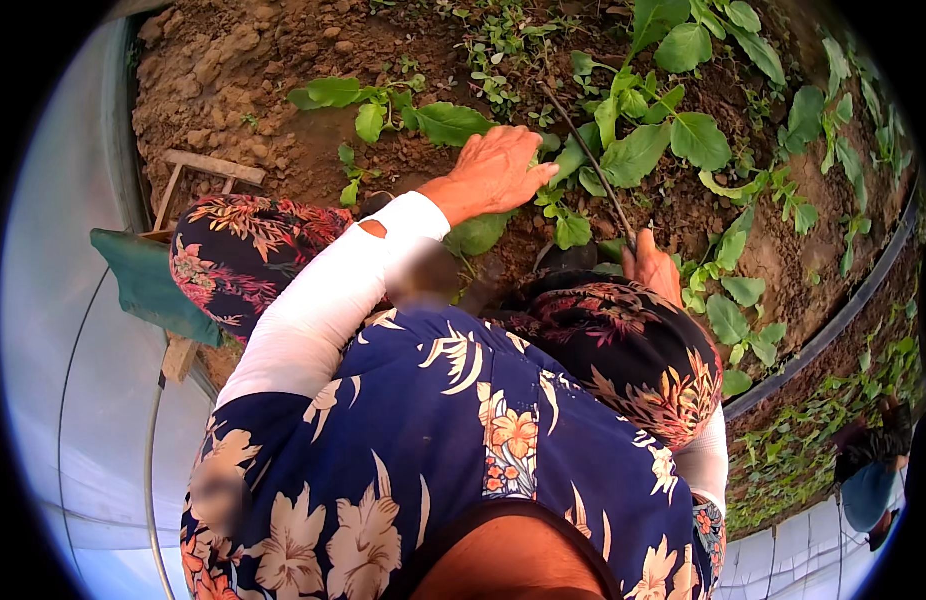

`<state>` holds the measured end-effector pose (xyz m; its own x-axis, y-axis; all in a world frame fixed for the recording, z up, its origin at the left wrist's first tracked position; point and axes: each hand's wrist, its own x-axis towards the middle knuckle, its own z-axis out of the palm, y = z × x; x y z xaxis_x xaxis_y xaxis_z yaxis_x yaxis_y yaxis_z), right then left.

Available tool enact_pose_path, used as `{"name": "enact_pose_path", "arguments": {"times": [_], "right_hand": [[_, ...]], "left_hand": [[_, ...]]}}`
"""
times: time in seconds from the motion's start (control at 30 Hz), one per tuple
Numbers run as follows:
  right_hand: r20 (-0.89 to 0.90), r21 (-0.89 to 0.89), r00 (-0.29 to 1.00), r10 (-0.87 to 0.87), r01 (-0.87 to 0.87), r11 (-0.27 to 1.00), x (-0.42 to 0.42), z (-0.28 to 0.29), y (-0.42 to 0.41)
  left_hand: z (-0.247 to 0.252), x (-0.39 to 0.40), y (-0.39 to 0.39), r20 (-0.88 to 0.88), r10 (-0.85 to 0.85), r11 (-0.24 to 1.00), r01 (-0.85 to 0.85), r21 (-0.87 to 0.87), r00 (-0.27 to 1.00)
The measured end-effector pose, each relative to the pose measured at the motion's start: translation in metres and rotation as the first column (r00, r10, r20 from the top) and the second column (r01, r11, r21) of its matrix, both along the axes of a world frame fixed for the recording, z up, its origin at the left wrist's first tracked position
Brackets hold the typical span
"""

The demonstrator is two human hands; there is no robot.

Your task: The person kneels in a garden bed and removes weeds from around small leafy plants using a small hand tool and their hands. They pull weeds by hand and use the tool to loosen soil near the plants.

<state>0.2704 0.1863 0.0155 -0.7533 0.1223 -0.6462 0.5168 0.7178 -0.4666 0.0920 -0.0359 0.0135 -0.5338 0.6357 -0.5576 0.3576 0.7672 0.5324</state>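
My left hand (499, 171) is low over the leaves, back of the hand up and thumb stretched to the right. Its fingertips are partly hidden, so whether it pinches a leaf is unclear. Beside my right knee, my right hand (653, 268) grips a thin, dark rod-like tool (592, 160). The tool slants up and left, its far end close to the soil among small weeds (493, 71). Right of the tool grows a broad-leaved green plant (634, 142). A smaller leafy plant (452, 124) spreads just beyond my left hand.
A low wooden-framed seat (215, 166) with green cloth (154, 285) is at my left. Translucent plastic sheeting (65, 187) rises beyond it. A black pipe (830, 334) curves along the bed's right side. Another person (868, 484) is bent over at the lower right.
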Motion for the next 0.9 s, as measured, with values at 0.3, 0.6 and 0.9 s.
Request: {"name": "enact_pose_path", "arguments": {"times": [0.3, 0.6, 0.9], "right_hand": [[-0.030, -0.098, 0.999, 0.035, -0.037, 0.994, -0.022, -0.028, -0.025], [0.095, -0.046, 0.983, 0.158, -0.155, 0.987, 0.006, 0.015, 0.002], [-0.073, -0.118, 0.985, 0.158, -0.166, 0.979, -0.026, -0.011, -0.024]], "left_hand": [[0.004, -0.023, -0.037, -0.044, -0.490, 0.767, 0.407, -0.496, 0.871], [0.006, -0.034, -0.040, 0.066, -0.533, 0.697, 0.482, -0.531, 0.844], [0.009, -0.032, -0.040, 0.169, -0.536, 0.617, 0.520, -0.591, 0.827]]}}
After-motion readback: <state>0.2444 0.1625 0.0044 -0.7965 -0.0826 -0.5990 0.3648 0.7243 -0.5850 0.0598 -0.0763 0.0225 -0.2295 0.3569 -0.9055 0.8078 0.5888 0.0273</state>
